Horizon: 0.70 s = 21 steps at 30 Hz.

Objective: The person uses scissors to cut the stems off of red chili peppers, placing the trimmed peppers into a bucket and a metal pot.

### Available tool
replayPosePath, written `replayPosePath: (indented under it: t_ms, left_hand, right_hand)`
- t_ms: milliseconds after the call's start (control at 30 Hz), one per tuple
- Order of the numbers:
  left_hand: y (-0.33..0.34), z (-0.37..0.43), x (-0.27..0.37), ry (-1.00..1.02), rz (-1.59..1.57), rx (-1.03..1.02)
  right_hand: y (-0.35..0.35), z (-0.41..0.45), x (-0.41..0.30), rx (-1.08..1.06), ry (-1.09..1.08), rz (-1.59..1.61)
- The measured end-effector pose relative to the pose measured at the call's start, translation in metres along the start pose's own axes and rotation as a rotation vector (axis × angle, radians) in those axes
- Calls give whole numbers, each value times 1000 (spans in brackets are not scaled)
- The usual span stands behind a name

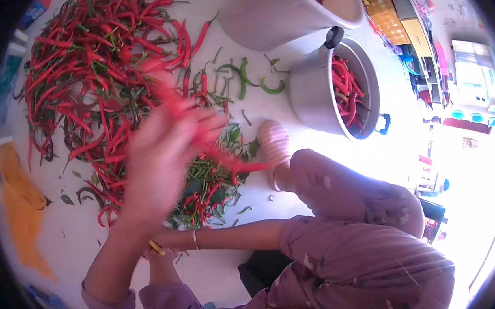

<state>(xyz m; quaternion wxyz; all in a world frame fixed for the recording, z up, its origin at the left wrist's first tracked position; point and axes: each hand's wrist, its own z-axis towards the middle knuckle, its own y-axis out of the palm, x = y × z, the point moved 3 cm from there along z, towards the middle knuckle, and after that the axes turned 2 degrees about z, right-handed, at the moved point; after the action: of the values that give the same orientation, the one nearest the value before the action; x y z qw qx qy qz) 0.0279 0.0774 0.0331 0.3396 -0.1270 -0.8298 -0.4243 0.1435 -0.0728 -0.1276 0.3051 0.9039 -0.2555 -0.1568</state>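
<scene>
My left hand [161, 138], blurred by motion, is closed around several red chili peppers [242, 166] above the heap. Behind that forearm, my right hand [153, 251] is low beside my foot, mostly hidden; a short yellow thing [156, 247] shows at it, and its grip is unclear. A large heap of red chili peppers with green stems [93, 66] spreads across the pale floor. A smaller pile of green stems and leaves [202, 172] with some red chilies lies right of my left hand. An aluminium pot [311, 87] holds red chilies [345, 91].
A larger pale container [260, 17] with chilies inside stands at the top. Loose green chilies [273, 87] lie near the pot. My slippered foot [274, 144] and bent knees [404, 213] are at the right. An orange cloth-like thing [21, 211] lies at the left; shelves [419, 38] stand far right.
</scene>
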Motion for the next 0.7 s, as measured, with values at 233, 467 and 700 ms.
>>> replayPosePath:
  t_ms: [233,467,700]
  left_hand:
    - [77,-1,-2,4,357,-388]
    - [-205,-65,39,317,982,661]
    - [-359,-139,0,67,1617,1174]
  right_hand:
    - [19,8,-8,-94,-322,-292]
    - [-1,-32,-38,-102,-956,-1451]
    - [-26,-8,-47,-51,-734,-1716]
